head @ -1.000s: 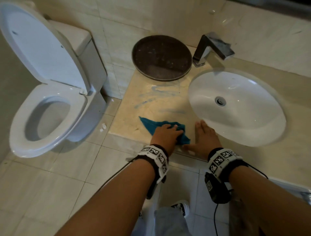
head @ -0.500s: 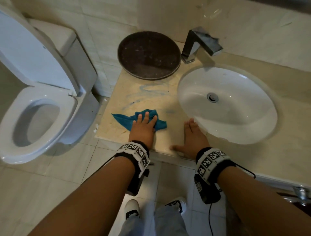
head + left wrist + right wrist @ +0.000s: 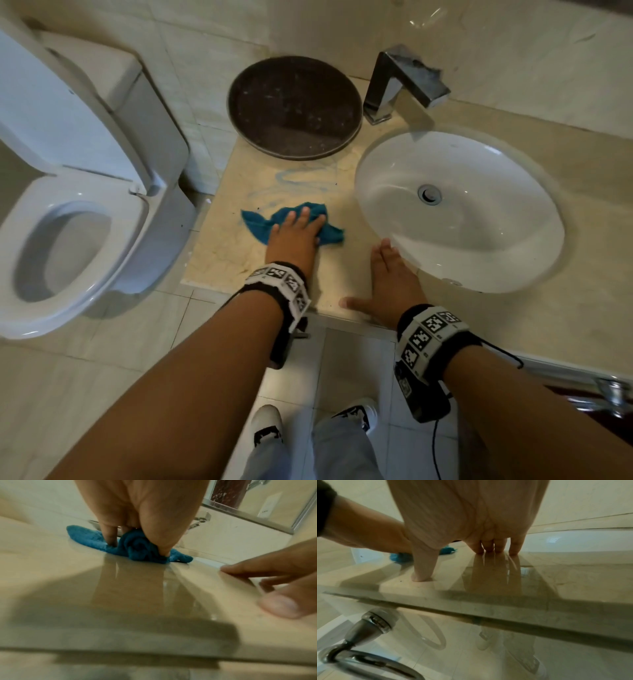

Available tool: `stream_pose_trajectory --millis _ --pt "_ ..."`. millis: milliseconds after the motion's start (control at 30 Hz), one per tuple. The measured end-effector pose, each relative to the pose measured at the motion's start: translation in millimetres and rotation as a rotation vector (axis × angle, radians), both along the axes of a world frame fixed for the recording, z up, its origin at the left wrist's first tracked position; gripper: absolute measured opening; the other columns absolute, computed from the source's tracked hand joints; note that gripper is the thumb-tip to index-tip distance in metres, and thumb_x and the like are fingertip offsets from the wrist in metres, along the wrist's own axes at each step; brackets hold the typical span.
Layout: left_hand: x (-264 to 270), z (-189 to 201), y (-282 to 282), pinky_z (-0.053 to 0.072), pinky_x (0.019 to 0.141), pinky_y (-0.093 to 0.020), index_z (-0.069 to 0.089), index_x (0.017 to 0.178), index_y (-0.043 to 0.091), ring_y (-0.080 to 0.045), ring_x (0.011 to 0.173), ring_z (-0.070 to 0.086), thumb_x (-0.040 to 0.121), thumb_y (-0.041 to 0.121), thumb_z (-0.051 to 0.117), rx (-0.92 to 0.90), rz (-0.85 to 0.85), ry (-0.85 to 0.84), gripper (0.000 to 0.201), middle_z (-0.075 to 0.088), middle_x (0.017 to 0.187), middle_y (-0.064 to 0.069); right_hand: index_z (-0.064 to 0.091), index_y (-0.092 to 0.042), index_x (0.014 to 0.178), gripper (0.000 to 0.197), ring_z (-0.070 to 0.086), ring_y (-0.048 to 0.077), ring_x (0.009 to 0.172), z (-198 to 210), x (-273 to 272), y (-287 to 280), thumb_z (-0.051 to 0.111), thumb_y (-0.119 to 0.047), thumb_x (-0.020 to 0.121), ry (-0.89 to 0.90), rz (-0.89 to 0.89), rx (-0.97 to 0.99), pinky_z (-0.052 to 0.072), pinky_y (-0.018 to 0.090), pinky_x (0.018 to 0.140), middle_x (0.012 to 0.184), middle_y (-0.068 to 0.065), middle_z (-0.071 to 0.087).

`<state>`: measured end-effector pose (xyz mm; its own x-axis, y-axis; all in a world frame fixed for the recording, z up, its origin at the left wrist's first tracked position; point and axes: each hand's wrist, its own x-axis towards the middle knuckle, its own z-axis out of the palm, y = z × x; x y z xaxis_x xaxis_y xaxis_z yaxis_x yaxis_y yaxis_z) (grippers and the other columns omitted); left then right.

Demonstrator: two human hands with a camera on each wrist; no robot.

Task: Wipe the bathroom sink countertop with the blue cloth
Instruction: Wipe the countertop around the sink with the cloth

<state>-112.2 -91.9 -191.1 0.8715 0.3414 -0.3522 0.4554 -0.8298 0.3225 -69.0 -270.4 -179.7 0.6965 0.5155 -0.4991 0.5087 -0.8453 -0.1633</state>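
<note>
I inspected the counter first: a polished beige stone slab, hard and glossy, with faint blue streaks behind the working area and a white basin set in to the right; I judged it slick when wet, so a flat palm would slide easily. A dark round tray sat at the back against the wall, beside the tap. The cloth lay on the counter left of the basin, well short of the tray; it was small, soft and light, bunched into folds, and I judged it would crumple and roll under sideways drag, so it was best held from above at its bunched middle with the fingers spread over it. My left hand pressed down on the cloth, and the left wrist view showed the fingertips dug into the folds with a wad gathered under the palm. My right hand held nothing: it lay flat on the counter between cloth and basin, fingers straight and together, thumb splayed toward the front edge, apparently as a brace.
</note>
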Motion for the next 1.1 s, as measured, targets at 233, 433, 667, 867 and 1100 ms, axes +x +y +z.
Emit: stream_pose_trajectory --millis 233,433,667,867,1100 --pt "-8 3 0 0.014 0.115 -0.047 0.018 0.149 0.029 -0.029 0.145 0.009 0.101 0.018 0.030 0.066 -0.092 0.042 0.050 0.007 0.159 -0.005 -0.010 -0.010 0.147 0.120 -0.010 0.023 0.145 0 0 3 0.056 -0.073 0.068 0.015 -0.010 -0.004 0.004 0.037 0.120 0.155 0.009 -0.018" --pt "10 -7 -50 0.014 0.115 -0.045 0.013 0.148 0.036 -0.022 0.146 0.006 0.094 0.026 0.051 0.080 -0.352 0.061 0.067 0.003 0.159 0.003 -0.008 -0.012 0.147 0.116 -0.007 0.022 0.145 -1 -1 1 0.059 -0.067 0.071 -0.005 -0.032 0.036 0.004 0.035 0.120 0.156 0.007 -0.014" --pt "-40 20 10 0.033 0.107 -0.041 0.033 0.144 0.027 -0.027 0.136 0.030 0.099 0.014 0.033 0.034 -0.018 -0.032 0.047 0.024 0.154 -0.001 -0.009 -0.009 0.147 0.122 -0.007 0.023 0.145 6 0 5 0.058 -0.073 0.067 0.040 -0.027 -0.034 0.003 0.034 0.120 0.156 0.009 -0.016" --pt "-54 35 45 0.043 0.099 -0.042 0.045 0.137 0.021 -0.029 0.122 0.048 0.093 0.010 0.045 0.071 0.040 -0.011 0.045 0.047 0.138 -0.007 0.002 -0.015 0.149 0.095 -0.005 0.028 0.145 21 4 45 0.057 -0.055 0.082 -0.028 0.081 0.046 0.005 0.037 0.118 0.157 0.011 -0.010" --pt "-23 14 3 0.047 0.088 -0.043 0.059 0.118 0.017 -0.028 0.114 0.046 0.094 0.028 0.044 0.008 -0.066 -0.120 0.030 0.053 0.123 -0.005 0.005 -0.016 0.149 0.096 0.001 0.023 0.146 2 5 59 0.059 -0.054 0.079 0.031 -0.007 0.112 0.006 0.033 0.118 0.157 0.010 -0.004"
